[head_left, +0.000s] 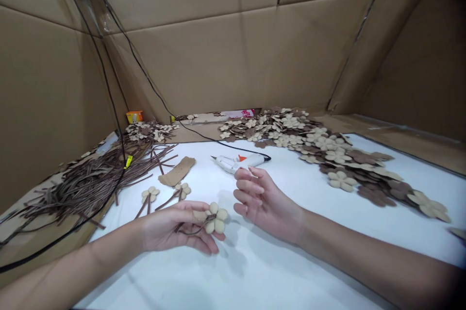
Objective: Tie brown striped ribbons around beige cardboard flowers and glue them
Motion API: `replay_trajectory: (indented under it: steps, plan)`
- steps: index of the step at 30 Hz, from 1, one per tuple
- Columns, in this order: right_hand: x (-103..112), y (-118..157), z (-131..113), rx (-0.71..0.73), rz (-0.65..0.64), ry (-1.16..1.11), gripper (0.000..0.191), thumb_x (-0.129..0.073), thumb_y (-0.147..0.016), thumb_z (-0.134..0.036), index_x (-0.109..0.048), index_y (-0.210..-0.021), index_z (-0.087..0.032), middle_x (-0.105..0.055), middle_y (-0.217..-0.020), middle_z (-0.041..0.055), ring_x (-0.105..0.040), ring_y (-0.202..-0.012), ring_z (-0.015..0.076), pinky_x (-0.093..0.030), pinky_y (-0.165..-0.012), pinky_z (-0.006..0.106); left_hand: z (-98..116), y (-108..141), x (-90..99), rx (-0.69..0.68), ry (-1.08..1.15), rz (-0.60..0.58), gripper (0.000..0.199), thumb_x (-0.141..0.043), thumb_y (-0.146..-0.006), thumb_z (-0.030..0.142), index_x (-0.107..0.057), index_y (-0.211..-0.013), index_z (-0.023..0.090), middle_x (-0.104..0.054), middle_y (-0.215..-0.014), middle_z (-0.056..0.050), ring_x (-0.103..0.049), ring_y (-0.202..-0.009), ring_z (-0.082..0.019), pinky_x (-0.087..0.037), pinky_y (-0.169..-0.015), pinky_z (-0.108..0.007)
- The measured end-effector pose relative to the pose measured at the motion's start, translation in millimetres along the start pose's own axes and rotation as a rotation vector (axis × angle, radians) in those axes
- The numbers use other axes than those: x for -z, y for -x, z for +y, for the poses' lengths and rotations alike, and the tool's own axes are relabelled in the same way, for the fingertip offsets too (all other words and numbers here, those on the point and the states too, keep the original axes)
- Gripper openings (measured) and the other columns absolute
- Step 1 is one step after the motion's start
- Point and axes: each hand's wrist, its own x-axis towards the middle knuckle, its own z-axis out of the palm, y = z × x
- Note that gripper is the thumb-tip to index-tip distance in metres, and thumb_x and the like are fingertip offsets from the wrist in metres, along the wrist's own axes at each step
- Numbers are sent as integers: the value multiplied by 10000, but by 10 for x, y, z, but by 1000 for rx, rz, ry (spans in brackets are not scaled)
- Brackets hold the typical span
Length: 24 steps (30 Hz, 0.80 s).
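Corrugated cardboard walls (233, 57) box in our work area, and a white tabletop (255, 276) runs out from them under our forearms. The beige felt flower (214, 218) sits in our left hand (178, 226), toward the near middle of the tabletop and well ahead of our body. Its thin brown stem (192, 230) runs roughly sideways from the five-petalled head, back across our fingers toward the palm. That hand is palm up, with the fingers lightly curled under the flower and the thumb lying over the stem, pinching it in place.

Our right hand (262, 198) is the nearer one to the white hot glue gun (236, 163), which lies on its side just beyond those fingertips. We cannot tell whether they touch it. This hand is open and empty, its fingers loosely curved and slightly apart, turned toward the flower in our left hand, with the forearm reaching in from the lower right. A black power cord (233, 144) trails from the gun toward the back. On the left lie a heap of brown strips (83, 188), a cardboard scrap (177, 171) and two similar stemmed flowers (150, 195). On the right, loose beige and brown felt flower cutouts (371, 179) spread across the tabletop.
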Motion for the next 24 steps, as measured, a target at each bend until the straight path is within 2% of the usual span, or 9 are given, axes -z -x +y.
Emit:
replay_trajectory:
  steps: [8,14,24]
  plan:
    - [11,3,8,0,9,6,353,-724,-696,-308,-385,-708,-212,-227,-457,-132,-170,-412,55,-367,-509,195,5,-4,1,-2,-10,0,172,-541,-858,204,-656,-946,110,-695,-926,-147,-689,-779,-220,-487,-777,-342]
    - [41,3,19,-6,-50,44,354,-696,-684,-249,-346,-657,-204,-193,-468,-126,-158,-432,56,-378,-536,206,0,-11,2,-2,-1,4,167,-546,-854,197,-655,-951,114,-698,-923,-148,-691,-778,-221,-490,-768,-338]
    - [79,-4,8,4,-104,106,302,-617,-771,-269,-357,-639,-192,-189,-450,-121,-159,-442,64,-364,-544,202,3,-14,-1,-1,27,-2,167,-530,-859,178,-653,-954,117,-705,-911,-142,-695,-768,-220,-499,-754,-329]
